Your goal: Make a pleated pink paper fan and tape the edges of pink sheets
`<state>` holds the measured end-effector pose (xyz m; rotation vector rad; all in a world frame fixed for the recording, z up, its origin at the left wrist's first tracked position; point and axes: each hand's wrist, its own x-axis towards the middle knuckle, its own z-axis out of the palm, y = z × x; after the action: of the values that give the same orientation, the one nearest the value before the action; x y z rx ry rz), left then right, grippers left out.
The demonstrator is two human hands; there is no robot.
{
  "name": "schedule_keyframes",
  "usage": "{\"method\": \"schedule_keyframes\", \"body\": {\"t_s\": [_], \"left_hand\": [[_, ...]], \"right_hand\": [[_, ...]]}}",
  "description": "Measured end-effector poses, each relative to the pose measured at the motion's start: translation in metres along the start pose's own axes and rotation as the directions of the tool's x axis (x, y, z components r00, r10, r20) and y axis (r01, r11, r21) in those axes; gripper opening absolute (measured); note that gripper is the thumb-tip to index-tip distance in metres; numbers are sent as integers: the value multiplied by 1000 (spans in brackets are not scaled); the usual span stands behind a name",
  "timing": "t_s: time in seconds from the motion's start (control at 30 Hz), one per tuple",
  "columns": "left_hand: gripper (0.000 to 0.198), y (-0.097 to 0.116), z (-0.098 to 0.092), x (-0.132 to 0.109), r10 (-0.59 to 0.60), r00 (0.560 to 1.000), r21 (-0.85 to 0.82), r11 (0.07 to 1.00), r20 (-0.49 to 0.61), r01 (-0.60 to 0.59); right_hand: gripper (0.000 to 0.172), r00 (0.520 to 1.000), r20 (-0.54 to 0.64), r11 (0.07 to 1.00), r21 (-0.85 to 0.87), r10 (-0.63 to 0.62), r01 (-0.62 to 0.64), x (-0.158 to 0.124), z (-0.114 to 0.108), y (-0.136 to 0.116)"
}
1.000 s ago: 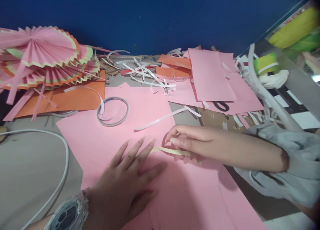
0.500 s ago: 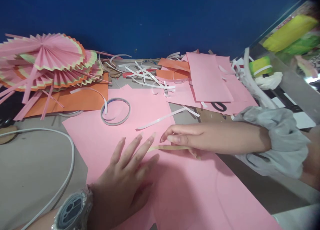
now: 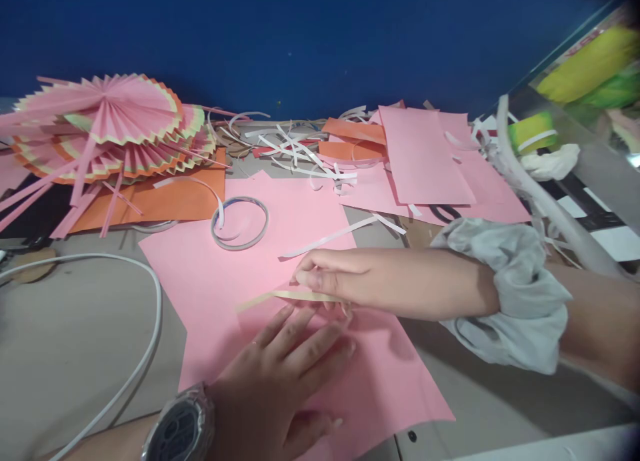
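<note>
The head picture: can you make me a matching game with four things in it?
Things
1. strip between the left hand and right hand
2. watch
3. scrunchie
4. fans

Clues
A. worn on the right arm
B. pleated, pink and orange
C. pale yellow
D. worn on the left arm

Pairs: 1-C, 2-D, 3-A, 4-B

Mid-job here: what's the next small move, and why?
Probably slide the right hand leftward along the yellow strip: the strip's left end runs beyond that hand, while the left hand, spread over the pink paper, could steady things.
</note>
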<state>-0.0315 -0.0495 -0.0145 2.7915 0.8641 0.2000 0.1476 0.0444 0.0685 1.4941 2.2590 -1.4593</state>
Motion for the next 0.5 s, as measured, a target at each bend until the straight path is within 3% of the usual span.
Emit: {"method": "schedule_keyframes", "body": {"t_s": [0.1,0.5], "left_hand": [[56,-1,-2,3,8,999,-11,1000,39,-7],[58,-1,-5,5,15,995,-73,997,102,-8]], "right_hand": [[38,977,211,993,101,37,-59,3,-1,-3],[40,964,207,986,-11,165,-166,7,-3,-7]]}}
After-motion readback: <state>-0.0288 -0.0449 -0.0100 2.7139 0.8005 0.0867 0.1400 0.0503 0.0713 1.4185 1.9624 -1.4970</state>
